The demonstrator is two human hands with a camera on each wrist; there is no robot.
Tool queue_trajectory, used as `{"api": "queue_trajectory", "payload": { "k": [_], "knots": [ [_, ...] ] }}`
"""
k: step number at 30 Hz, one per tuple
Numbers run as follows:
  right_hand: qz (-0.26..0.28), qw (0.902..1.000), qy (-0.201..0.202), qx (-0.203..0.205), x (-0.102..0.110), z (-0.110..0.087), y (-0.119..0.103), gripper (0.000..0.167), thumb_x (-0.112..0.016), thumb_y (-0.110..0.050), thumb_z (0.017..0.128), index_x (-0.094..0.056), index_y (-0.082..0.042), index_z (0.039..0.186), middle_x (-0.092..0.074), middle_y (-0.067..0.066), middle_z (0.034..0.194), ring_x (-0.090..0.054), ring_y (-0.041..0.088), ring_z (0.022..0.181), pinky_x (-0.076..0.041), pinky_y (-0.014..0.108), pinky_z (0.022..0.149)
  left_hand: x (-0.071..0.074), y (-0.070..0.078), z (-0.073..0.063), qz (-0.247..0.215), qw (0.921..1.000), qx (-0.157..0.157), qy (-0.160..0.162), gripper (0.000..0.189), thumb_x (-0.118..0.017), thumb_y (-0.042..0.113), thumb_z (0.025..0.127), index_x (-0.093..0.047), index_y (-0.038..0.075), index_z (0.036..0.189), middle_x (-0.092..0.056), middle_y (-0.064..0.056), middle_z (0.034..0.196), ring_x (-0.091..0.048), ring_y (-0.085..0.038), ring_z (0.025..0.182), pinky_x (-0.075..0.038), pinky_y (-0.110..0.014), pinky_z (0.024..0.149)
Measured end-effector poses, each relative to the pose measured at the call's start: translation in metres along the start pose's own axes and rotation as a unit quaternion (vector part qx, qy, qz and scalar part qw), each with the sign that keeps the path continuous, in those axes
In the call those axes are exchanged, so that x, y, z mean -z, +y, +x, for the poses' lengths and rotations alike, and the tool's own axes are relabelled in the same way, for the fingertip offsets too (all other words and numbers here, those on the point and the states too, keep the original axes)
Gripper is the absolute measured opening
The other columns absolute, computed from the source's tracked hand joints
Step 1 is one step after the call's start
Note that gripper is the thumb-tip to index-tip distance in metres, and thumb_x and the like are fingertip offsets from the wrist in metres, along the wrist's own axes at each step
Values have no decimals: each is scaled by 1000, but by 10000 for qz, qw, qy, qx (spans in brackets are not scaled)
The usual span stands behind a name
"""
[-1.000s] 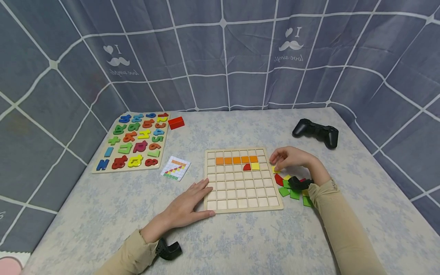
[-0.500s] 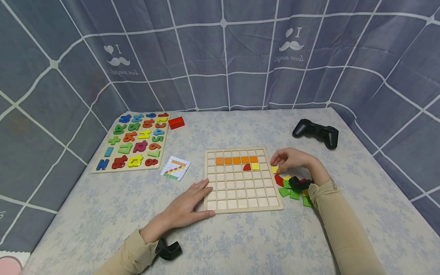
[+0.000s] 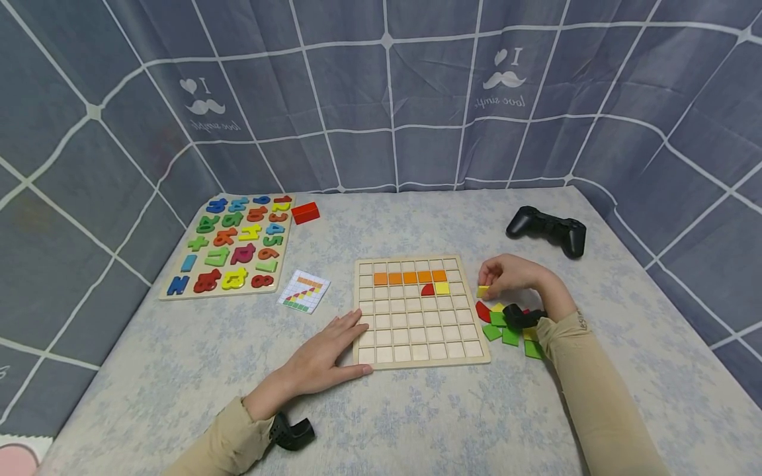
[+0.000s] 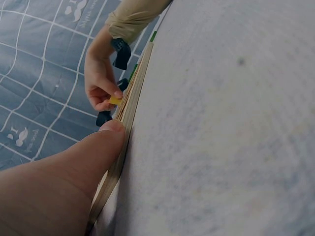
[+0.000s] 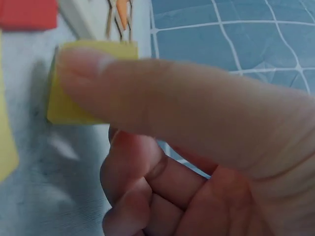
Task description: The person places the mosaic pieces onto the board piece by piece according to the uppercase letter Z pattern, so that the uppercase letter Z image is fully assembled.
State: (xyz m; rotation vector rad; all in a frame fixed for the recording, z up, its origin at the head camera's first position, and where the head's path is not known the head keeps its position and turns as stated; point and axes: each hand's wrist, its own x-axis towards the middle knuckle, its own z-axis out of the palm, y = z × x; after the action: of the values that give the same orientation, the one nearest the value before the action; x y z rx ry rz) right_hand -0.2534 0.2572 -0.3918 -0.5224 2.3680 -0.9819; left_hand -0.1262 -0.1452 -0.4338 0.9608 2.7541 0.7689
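Note:
My right hand pinches a yellow square tile just past the right edge of the wooden grid board. In the right wrist view the thumb lies across that yellow tile. My left hand rests at the board's near left corner, fingers straight, with the thumb on the rim in the left wrist view. A row of orange tiles sits in the board, above a red quarter-round tile and another yellow tile. Loose green tiles and a red one lie under the right wrist.
Left of the board lies a card with a coloured pattern. Farther left is a letter and number puzzle, with a red block beside it. A black game controller lies at the back right. Curtains hang around the table.
My right hand has shifted slightly right, and the yellow tile, which lay by the board's edge, is now tilted up in its fingers. The left hand has stayed in place.

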Motion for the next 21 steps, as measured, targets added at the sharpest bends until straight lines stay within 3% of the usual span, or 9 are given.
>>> {"api": "queue_trajectory", "payload": {
  "k": [6, 12, 16, 21],
  "knots": [
    [105, 9972, 426, 610, -6, 6, -15, 16, -73, -8, 80, -67, 2, 92, -66, 5, 80, -60, 18, 72, -50, 28, 65, 0, 0, 0, -2, 10000, -52, 49, 78, -55, 61, 86, -42, 8, 142, -22, -8, 154, -19, -22, 140, -16, -35, 116],
    [105, 9936, 104, 1124, -26, 18, -39, 18, -68, -8, 86, -69, 2, 100, -69, 7, 90, -64, 21, 82, -55, 32, 73, 0, -1, 0, -11, 10000, -48, 51, 78, -55, 60, 86, -41, 8, 142, -22, -8, 154, -19, -21, 140, -16, -35, 116],
    [-117, 9927, -57, 1202, -38, 29, -52, 14, -66, -7, 87, -71, -1, 99, -69, 4, 90, -65, 18, 82, -55, 32, 76, 0, 0, 0, 6, 10000, -41, 37, 78, -55, 61, 86, -41, 8, 142, -22, -8, 154, -18, -20, 141, -15, -34, 116],
    [-544, 9933, -176, 1007, -49, 38, -62, 11, -66, -7, 87, -72, -6, 95, -69, 0, 88, -64, 13, 80, -54, 30, 75, 0, 0, 0, 2, 10000, -41, 35, 78, -55, 60, 86, -41, 8, 142, -22, -8, 154, -18, -20, 141, -15, -35, 116]
  ]
}}
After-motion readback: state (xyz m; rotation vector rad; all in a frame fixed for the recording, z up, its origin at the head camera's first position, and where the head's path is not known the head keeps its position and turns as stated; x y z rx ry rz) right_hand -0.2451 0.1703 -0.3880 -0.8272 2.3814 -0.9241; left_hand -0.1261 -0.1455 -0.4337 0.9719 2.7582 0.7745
